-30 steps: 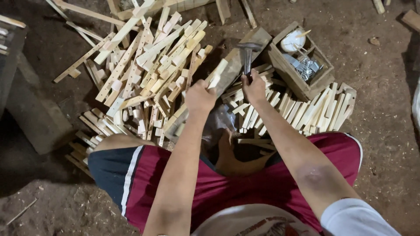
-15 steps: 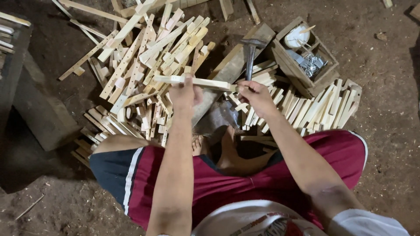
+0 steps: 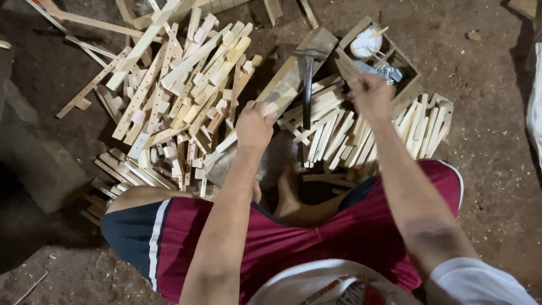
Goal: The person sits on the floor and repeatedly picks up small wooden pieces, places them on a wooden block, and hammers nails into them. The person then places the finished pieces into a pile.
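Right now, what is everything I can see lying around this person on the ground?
Assembled wooden strips with small blocks: a large heap, pale wood, upper left.
Plain short slats: a big pile, pale wood, right of centre.
Hammer: one, dark, lying across the slats at top centre, untouched.
Wooden block: one, thick, under the hammer head.
Small wooden box: one, upper right, holding a white container and something shiny.
Dirt floor: brown, all round.
Shorts: red and dark blue with white stripes.
Left hand: gripping a pale slat.
Right hand: blurred beside the box; what it holds is unclear.
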